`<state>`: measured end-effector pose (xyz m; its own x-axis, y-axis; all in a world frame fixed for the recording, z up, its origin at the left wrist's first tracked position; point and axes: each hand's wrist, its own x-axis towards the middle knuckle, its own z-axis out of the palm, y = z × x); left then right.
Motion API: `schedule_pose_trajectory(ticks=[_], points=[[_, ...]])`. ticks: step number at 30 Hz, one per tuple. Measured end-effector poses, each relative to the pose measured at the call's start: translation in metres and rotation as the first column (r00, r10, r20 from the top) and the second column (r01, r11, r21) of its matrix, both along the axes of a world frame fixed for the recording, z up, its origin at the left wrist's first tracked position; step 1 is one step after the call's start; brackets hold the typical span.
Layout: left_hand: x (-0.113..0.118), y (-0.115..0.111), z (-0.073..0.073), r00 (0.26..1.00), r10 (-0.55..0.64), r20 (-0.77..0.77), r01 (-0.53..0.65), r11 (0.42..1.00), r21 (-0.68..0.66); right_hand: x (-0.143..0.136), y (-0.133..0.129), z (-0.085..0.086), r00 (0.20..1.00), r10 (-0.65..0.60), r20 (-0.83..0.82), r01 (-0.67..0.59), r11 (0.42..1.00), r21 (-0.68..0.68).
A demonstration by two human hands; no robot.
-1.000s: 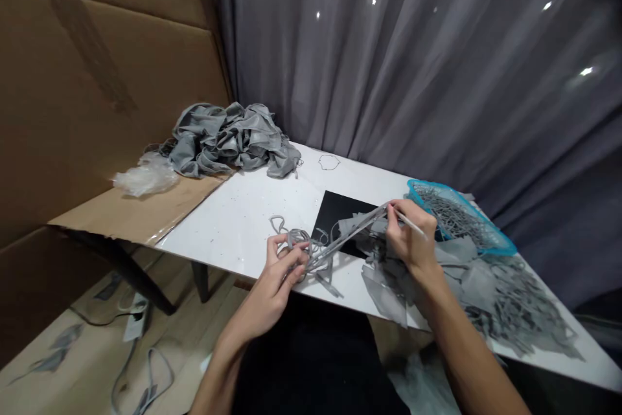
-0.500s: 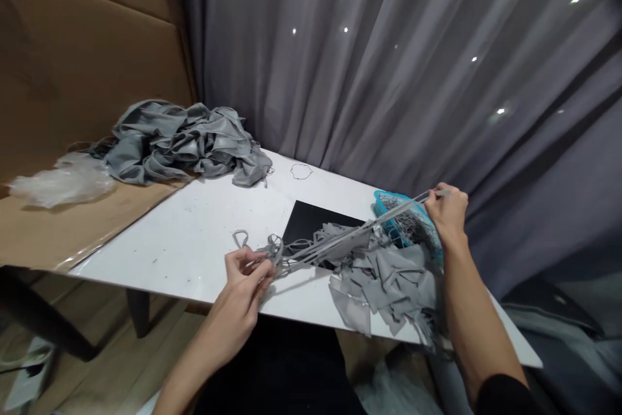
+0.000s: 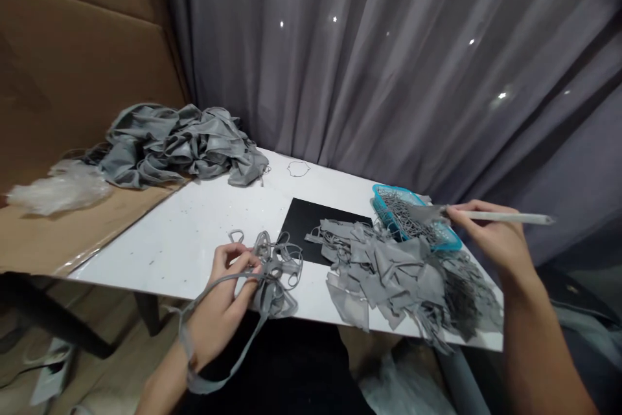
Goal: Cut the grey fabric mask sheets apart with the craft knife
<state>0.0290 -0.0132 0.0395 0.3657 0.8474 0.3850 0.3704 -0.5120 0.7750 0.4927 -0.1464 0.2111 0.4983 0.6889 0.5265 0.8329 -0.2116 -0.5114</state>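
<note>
My left hand (image 3: 226,292) is closed on a tangled bundle of grey cords and narrow strips (image 3: 275,266) at the table's front edge. One longer grey strip (image 3: 243,357) loops from the bundle around my left wrist. Over the blue basket (image 3: 440,246), my right hand (image 3: 495,240) pinches a grey fabric scrap (image 3: 427,213). A pale, narrow, straight piece (image 3: 510,215) sticks out to the right from the same fingers; whether it is a strip or a tool is unclear. Below lies a heap of grey fabric scraps (image 3: 389,272).
A black mat (image 3: 296,227) lies partly under the scraps on the white table (image 3: 194,234). Crumpled grey fabric (image 3: 184,143) and clear plastic (image 3: 63,188) sit at the back left by cardboard (image 3: 82,46). A thin cord loop (image 3: 298,169) lies near the curtain (image 3: 315,78).
The strips stretched between my hands are no longer taut. My right hand has moved right and slightly down, and a strip now hangs round my left wrist. The view has shifted slightly.
</note>
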Motion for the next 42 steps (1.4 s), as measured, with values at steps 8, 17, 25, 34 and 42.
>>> schedule_pose_trajectory(ticks=[8, 17, 25, 34, 42], points=[[0.019, 0.010, 0.070, 0.943, -0.190, -0.274, 0.245, 0.952, 0.184, -0.002, -0.023, -0.050, 0.932, 0.342, -0.120, -0.361, 0.851, -0.381], [0.067, 0.016, 0.127, 0.790, -0.054, -0.611, 0.242, 0.943, 0.230, -0.077, -0.047, -0.056, 0.925, 0.374, -0.070, -0.381, 0.908, -0.176], [0.060, 0.041, 0.133, 0.830, -0.227, -0.509, 0.297, 0.953, 0.059, -0.215, -0.011, -0.112, 0.561, 0.649, -0.514, -0.709, 0.697, 0.106], [0.038, 0.032, 0.156, 0.910, -0.409, -0.065, 0.410, 0.912, 0.006, -0.254, 0.058, -0.129, 0.479, 0.627, -0.614, -0.439, 0.777, 0.451], [0.054, 0.032, 0.194, 0.889, -0.398, 0.225, 0.357, 0.912, 0.203, -0.238, 0.085, -0.073, 0.603, 0.676, -0.425, -0.435, 0.724, 0.535]])
